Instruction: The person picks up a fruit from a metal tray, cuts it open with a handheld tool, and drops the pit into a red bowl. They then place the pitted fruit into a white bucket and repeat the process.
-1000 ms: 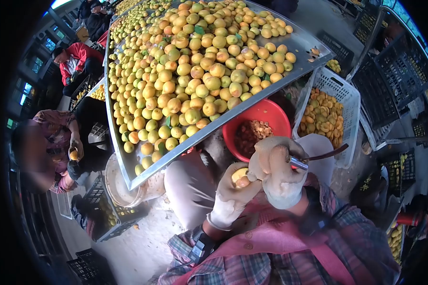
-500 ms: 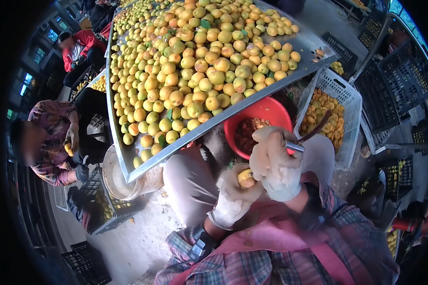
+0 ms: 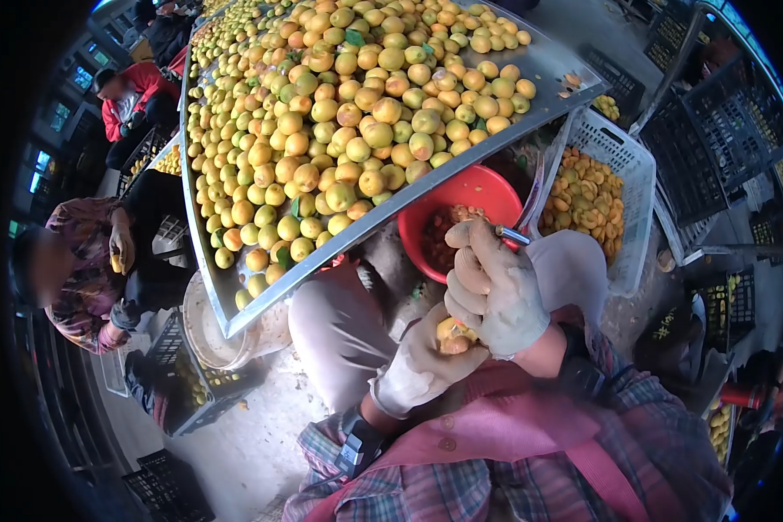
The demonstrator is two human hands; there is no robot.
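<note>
In my gloved left hand (image 3: 422, 365) is a yellow-orange apricot (image 3: 455, 337), cupped low in front of my body. My gloved right hand (image 3: 505, 291) is closed around a slim tool with a shiny metal end (image 3: 512, 235); the rest of this tool is hidden by the fingers. The lower fingers of that hand come right up to the apricot. Just beyond my hands, between my knees, stands a red basin (image 3: 487, 187) with brown pits in it. A metal-edged sorting table (image 3: 391, 213) heaped with whole apricots (image 3: 339, 148) lies ahead.
A white crate (image 3: 639, 196) of apricot halves (image 3: 583, 204) stands to the right of my knee. Left of my leg are a white bucket (image 3: 213, 335) and a dark crate (image 3: 191, 404). A co-worker (image 3: 83, 252) sits at the left, holding fruit. Black crates (image 3: 713, 139) are stacked at far right.
The view has shifted slightly. My right hand has turned and its fingers have come down to the apricot, which stays in my left hand.
</note>
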